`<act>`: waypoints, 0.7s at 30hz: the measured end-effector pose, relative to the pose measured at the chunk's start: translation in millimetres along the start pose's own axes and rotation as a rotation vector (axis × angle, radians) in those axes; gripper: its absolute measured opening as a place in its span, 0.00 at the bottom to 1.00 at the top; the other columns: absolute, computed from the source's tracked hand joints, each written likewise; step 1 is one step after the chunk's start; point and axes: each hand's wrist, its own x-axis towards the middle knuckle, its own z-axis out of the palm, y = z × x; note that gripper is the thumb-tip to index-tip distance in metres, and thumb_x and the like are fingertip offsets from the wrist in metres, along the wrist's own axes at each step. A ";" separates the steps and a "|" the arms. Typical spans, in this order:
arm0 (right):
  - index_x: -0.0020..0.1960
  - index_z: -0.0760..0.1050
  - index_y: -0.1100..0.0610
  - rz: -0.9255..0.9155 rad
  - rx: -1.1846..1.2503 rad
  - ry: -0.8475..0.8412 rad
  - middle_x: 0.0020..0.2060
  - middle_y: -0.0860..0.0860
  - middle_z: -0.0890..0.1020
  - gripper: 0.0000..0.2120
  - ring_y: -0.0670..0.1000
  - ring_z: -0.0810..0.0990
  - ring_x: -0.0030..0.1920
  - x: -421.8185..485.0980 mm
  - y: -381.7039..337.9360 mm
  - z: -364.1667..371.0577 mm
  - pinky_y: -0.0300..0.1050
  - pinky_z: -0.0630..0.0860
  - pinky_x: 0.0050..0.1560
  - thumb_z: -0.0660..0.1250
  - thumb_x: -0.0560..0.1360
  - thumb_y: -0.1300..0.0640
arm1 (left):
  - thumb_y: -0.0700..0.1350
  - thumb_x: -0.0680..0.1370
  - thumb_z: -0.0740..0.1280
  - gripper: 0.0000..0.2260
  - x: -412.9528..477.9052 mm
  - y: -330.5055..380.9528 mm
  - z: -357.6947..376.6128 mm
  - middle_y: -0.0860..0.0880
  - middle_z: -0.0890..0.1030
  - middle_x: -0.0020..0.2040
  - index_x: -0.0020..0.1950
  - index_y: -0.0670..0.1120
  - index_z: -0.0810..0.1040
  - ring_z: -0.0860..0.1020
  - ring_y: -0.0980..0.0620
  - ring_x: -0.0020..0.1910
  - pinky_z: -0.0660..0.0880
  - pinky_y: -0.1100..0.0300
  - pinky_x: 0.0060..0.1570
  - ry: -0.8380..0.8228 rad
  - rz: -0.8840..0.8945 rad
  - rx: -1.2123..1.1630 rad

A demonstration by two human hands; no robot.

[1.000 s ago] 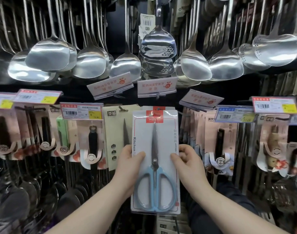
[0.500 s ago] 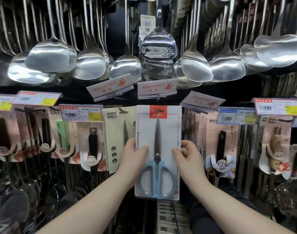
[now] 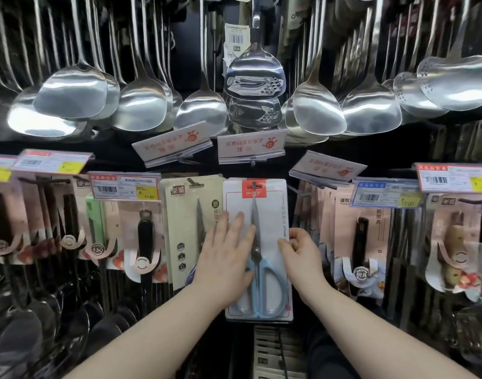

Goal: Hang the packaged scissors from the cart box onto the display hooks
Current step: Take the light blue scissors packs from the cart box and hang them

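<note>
scissors pack on the hook, both hands at it

the scissors pack (image 3: 270, 214) hangs upright in the middle of the rack, its red header at the hook (image 3: 254, 184), which pokes through the hole at the top. the left hand (image 3: 227, 258) lies flat and open on the pack's left half, fingers spread and pointing up, palm pressed against the card beside the blades. the right hand (image 3: 300, 253) is curled at the pack's right edge, thumb on the front and fingers tucked behind, pinching the card about halfway down (how far the fingers wrap round the back is hidden). the blue handles show below and between the two wrists. just left of the left hand hangs a beige pack (image 3: 189, 214) with another pair of scissors, partly covered by that hand. above both hands a row of steel spatulas (image 3: 198, 113) hangs, with price tags (image 3: 125, 187) out to either side.
</note>
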 end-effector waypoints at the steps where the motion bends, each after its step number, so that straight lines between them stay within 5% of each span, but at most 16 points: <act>1: 0.47 0.72 0.51 0.006 -0.009 -0.005 0.38 0.50 0.83 0.06 0.52 0.80 0.41 3.7 1.8 0.6 0.46 0.74 0.46 0.64 0.75 0.61 | 0.56 0.79 0.60 0.37 2.7 -0.7 1.4 0.44 0.37 0.80 0.80 0.49 0.41 0.36 0.40 0.78 0.37 0.45 0.75 -0.024 0.029 0.082; 12: 0.48 0.71 0.51 0.055 -0.154 -0.035 0.39 0.49 0.80 0.03 0.54 0.80 0.45 35.0 14.8 8.6 0.46 0.75 0.49 0.63 0.76 0.58 | 0.54 0.80 0.60 0.38 26.3 -11.7 12.4 0.42 0.39 0.80 0.79 0.47 0.37 0.43 0.39 0.78 0.40 0.40 0.74 -0.125 0.064 0.310; 21: 0.46 0.70 0.53 0.078 -0.199 -0.037 0.35 0.46 0.76 0.01 0.51 0.75 0.40 42.2 16.1 17.0 0.42 0.68 0.42 0.62 0.77 0.57 | 0.43 0.83 0.46 0.27 36.9 -9.0 10.1 0.36 0.41 0.79 0.78 0.39 0.37 0.44 0.35 0.78 0.30 0.45 0.72 -0.111 0.136 0.477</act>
